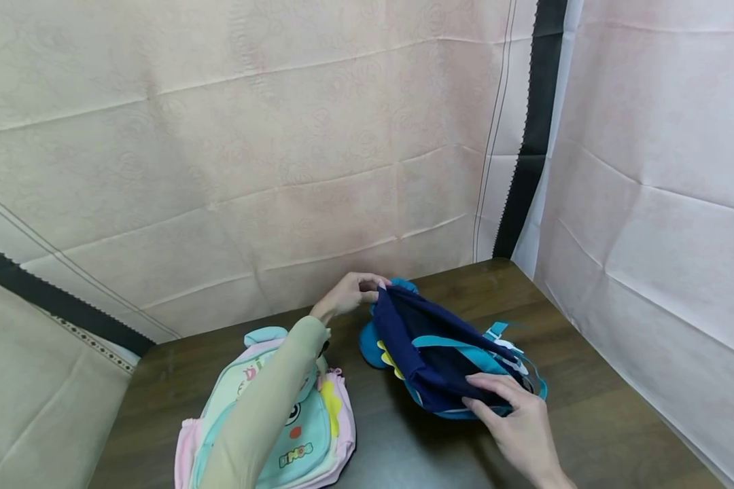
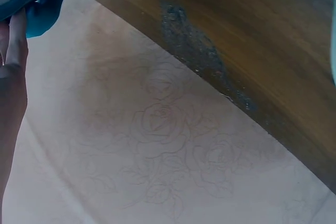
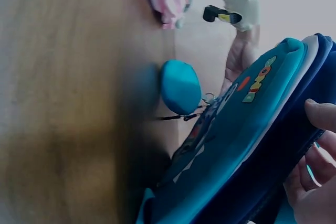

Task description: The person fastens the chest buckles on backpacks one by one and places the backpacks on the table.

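A navy and teal child's backpack [image 1: 397, 333] with yellow spikes along its side lies tilted on the table, its straps facing up. At its far left corner, my left hand [image 1: 351, 295] pinches the fabric between thumb and fingers. My right hand [image 1: 520, 421] grips the near right edge, and the right wrist view shows its thumb on the navy panel with the fingers behind. A rounded teal piece [image 3: 180, 88] hangs beside the bag's front. In the left wrist view, only part of the left hand [image 2: 14, 72] shows, against the teal fabric [image 2: 46, 14].
A mint and pink backpack [image 1: 302, 424] lies to the left, partly covered by my left sleeve [image 1: 266, 401]. Pale cloth walls [image 1: 318, 149] stand behind and beside the brown wooden table [image 1: 593, 407]. Its far edge has a dark worn patch [image 2: 194, 40].
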Demonstrator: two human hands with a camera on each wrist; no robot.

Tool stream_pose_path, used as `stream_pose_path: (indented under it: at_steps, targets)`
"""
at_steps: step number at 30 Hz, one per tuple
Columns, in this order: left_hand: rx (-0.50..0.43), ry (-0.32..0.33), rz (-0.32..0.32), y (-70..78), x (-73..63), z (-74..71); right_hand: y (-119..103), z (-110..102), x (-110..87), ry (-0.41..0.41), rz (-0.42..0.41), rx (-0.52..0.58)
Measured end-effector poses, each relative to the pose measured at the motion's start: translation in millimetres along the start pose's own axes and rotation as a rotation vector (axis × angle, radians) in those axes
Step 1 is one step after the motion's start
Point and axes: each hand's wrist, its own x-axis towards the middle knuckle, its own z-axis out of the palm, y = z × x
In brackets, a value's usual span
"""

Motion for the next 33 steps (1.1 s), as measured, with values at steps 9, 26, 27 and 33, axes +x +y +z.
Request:
stream_pose_path:
  at_steps: [9,26,27,33]
  targets:
    - [0.021,0.01,-0.012,-8.4,-2.1,-0.2,13,18,-8.5,0.045,-0.205,0.027]
    - [0.105,0.12,-0.138,-14.9,-4.1,5.8,15,33,-24.3,-0.037,-0.224,-0.085]
    - [0.112,0.132,-0.142,-15.2,-4.0,6.7,15,33,-24.9,-0.043,-0.219,-0.095]
    - [0.158,0.192,-0.149,-14.7,-4.8,12.0,15,35,-28.8,-0.051,-0.253,-0.087]
